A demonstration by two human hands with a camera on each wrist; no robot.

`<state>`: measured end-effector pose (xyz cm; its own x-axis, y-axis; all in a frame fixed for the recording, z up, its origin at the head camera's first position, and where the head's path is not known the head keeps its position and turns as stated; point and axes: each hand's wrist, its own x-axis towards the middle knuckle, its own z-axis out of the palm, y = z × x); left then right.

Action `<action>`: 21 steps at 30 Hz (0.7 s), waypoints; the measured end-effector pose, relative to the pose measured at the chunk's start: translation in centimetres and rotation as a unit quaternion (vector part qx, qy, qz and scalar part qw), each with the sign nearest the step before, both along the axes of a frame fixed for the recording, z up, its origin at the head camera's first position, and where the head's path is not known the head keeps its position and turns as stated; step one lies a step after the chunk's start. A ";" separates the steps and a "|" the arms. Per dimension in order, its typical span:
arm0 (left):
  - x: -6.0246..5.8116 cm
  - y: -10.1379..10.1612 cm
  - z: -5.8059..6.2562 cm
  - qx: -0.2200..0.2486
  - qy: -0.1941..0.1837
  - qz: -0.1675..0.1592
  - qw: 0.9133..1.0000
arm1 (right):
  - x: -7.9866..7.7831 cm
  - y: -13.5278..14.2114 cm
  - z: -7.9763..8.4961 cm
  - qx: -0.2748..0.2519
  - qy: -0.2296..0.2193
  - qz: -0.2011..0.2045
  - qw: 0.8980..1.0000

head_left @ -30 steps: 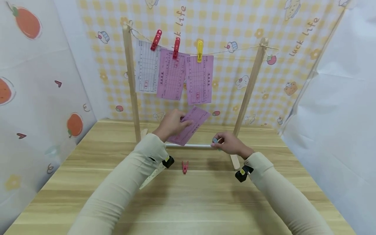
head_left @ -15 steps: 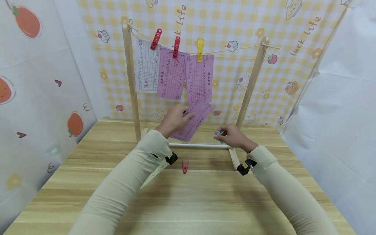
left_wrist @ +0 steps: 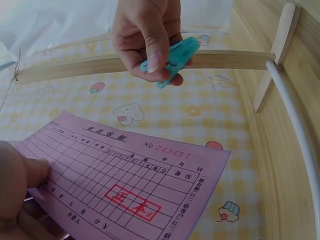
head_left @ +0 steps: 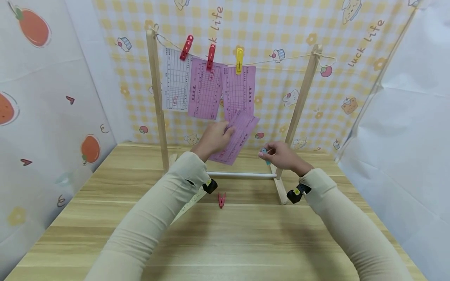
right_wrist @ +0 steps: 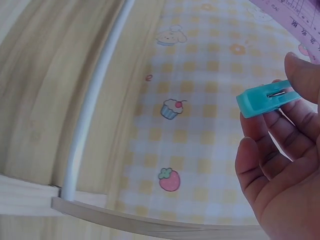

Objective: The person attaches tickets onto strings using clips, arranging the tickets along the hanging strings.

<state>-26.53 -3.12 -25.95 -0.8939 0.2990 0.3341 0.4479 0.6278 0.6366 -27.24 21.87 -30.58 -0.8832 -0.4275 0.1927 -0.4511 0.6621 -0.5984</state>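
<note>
My left hand (head_left: 215, 138) pinches a pink receipt slip (head_left: 238, 136) between thumb and fingers, tilted, its top overlapping a hanging slip in the head view. In the left wrist view this receipt slip (left_wrist: 125, 175) shows a printed grid and a red stamp box. To the right, my right hand (head_left: 284, 156) holds a teal clothespin (right_wrist: 265, 98) between thumb and fingers, below the string (head_left: 277, 60). From the string hang a white slip (head_left: 177, 80) and two pink slips (head_left: 205, 89), held by two red clothespins (head_left: 186, 47) and a yellow clothespin (head_left: 240, 61).
Wooden posts (head_left: 299, 105) carry the string, joined low down by a white rod (head_left: 242, 175). A pink-red clothespin (head_left: 221, 200) lies on the wooden table (head_left: 239, 242). A pale slip (head_left: 190, 205) lies partly under the left forearm. Checked cloth (head_left: 274, 23) covers the back.
Both hands have risen and moved slightly right, the left carrying the pink receipt slip toward the hanging slips, the right carrying the teal clothespin. The hanging slips stay in place.
</note>
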 end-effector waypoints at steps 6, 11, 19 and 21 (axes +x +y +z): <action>-0.3 0.5 0.6 0.007 0.003 0.002 1.000 | -0.2 0.1 1.5 0.021 0.011 -0.014 1.000; -0.5 0.8 0.9 0.015 0.009 0.001 1.000 | -0.5 0.1 2.4 0.025 0.021 -0.022 0.999; -0.6 1.0 1.2 0.016 0.032 0.004 0.999 | -0.9 0.2 3.6 0.020 0.033 -0.023 0.999; -0.6 1.1 1.4 0.018 0.038 0.005 0.999 | -0.9 0.1 4.1 0.018 0.037 -0.027 0.999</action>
